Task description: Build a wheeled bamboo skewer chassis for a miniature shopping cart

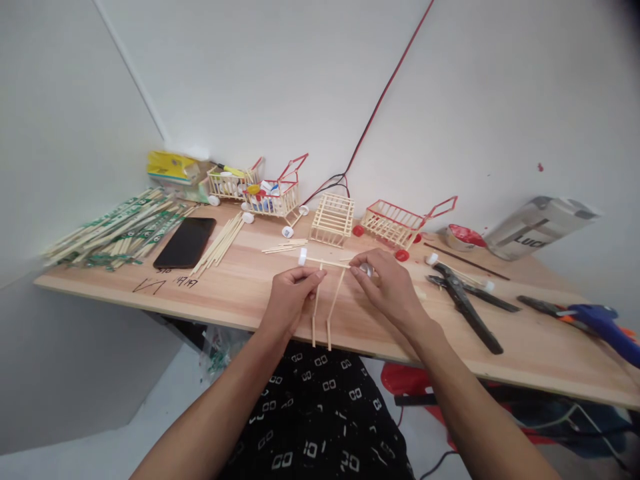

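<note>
Over the table's front part, a frame of thin wooden sticks (332,301) is held between my two hands. Its crossbar carries a white cap wheel (303,257) at the left end, and another white cap (367,269) shows behind my right fingers. Two bent stick legs reach down to the table edge. My left hand (295,293) is closed, thumb and finger pinching the left joint. Fingertips of my right hand (387,283) pinch the crossbar near its right joint. Just beyond stands a stick basket (333,219) with slatted sides.
Small stick carts (273,200) (393,223) line the wall. Left lie a phone (186,243), loose sticks (220,245) and wrapped chopsticks (120,227). Right are pliers (467,308), a blue glue gun (600,327), a cup of red paint (465,237) and a bag (540,227).
</note>
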`<state>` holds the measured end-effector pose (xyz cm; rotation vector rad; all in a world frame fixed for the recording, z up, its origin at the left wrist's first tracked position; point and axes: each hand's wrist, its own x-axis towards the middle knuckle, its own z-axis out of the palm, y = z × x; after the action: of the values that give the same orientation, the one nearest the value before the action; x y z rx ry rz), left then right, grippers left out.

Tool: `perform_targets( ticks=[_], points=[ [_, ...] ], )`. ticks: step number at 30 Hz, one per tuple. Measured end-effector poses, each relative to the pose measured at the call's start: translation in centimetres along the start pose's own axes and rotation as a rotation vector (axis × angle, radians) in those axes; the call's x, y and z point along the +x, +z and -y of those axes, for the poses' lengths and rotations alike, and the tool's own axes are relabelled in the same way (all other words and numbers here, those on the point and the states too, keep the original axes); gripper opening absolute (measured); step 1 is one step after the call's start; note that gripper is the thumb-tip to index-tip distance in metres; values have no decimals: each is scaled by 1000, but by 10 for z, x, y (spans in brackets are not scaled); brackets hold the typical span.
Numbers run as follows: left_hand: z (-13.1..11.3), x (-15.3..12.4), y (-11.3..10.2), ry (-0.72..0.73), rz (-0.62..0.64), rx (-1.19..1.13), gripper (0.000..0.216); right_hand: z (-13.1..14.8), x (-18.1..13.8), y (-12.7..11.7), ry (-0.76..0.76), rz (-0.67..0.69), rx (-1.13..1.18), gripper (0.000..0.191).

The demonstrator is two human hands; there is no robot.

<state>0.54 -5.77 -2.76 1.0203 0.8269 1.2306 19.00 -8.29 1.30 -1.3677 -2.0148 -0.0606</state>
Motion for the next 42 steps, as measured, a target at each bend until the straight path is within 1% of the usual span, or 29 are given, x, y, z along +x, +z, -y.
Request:
perform_targets(
  ticks=[10, 20, 42],
  points=[
    [-1, 0, 0, -17, -4, 6, 28, -4, 0, 2, -20, -2, 8, 8],
    [-2, 0, 1, -18, -3, -15, 27, -3, 1, 3, -41, -2, 5, 13],
    [1, 0, 0, -25, -8, -23, 30, -2, 1, 3, -41, -22, 18, 15]
  ],
)
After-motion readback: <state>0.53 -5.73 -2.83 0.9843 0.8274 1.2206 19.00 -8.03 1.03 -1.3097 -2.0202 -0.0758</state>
